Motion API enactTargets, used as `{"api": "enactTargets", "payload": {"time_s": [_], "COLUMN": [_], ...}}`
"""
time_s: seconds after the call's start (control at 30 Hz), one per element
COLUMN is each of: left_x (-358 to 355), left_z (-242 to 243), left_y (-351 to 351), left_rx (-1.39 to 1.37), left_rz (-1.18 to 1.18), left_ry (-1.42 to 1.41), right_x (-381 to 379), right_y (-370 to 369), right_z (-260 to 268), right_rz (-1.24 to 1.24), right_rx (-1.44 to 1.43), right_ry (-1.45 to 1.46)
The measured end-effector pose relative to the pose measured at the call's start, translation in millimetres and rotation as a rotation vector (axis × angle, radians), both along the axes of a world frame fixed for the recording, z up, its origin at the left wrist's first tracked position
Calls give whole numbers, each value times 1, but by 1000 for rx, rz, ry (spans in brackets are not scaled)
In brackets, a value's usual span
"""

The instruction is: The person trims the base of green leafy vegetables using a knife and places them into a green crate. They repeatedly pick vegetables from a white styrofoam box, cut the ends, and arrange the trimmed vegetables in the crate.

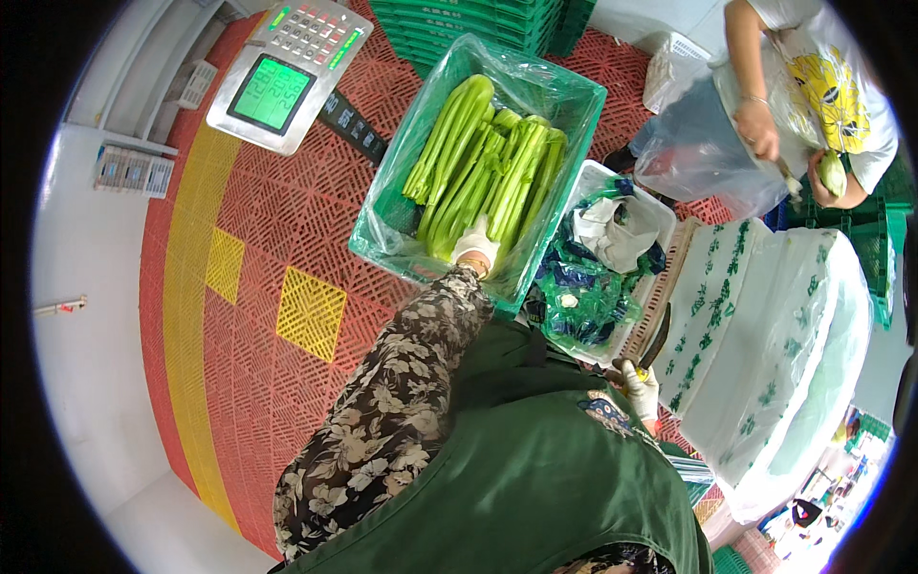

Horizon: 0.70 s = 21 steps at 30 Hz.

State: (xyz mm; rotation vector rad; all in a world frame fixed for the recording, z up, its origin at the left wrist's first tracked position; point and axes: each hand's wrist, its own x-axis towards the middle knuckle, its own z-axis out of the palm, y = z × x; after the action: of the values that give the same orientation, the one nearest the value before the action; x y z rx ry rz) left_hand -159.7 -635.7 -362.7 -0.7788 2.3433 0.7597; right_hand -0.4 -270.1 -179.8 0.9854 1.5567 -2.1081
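My left hand point(475, 247), in a white glove, lies on the lower ends of green celery bunches point(459, 143); its fingers are partly hidden among the stalks, so their grip cannot be told. The celery lies side by side in a green plastic crate point(592, 107) lined with clear film. Off to the right, my right hand point(640, 387), also gloved, is closed on the yellow handle of a curved dark-bladed knife point(658, 341). Its blade points up beside a white basket point(592, 355) filled with green and dark plastic wrapping and white paper.
A scale display with keypad point(290, 75) stands upper left, near stacked green crates point(466, 29). Film-wrapped white foam boxes point(760, 344) stand at right. Beyond them a co-worker point(810, 93) holds a pale green vegetable point(832, 173). Red and yellow grating point(312, 312) covers the floor.
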Motion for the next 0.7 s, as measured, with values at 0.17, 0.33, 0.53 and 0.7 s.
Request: {"api": "enactTargets", "payload": {"time_s": [0.17,0.33,0.53,0.7], "left_x": [-12,-8,-24,-31], "left_z": [0,2,-6,-16], "left_y": [7,1,-9,-34], "left_rx": [-6,-56,8,2], "left_rz": [-170,-187,-26,2], "left_ry": [-293,-216,-67,234], "right_x": [21,39,46,39], "right_y": [3,4,4,34], "right_z": [-7,-15,-6,66], "right_rz": [64,-28,-19,78], "right_rx": [140,37,158,363], "right_ry": [-106,-106,82,152]}}
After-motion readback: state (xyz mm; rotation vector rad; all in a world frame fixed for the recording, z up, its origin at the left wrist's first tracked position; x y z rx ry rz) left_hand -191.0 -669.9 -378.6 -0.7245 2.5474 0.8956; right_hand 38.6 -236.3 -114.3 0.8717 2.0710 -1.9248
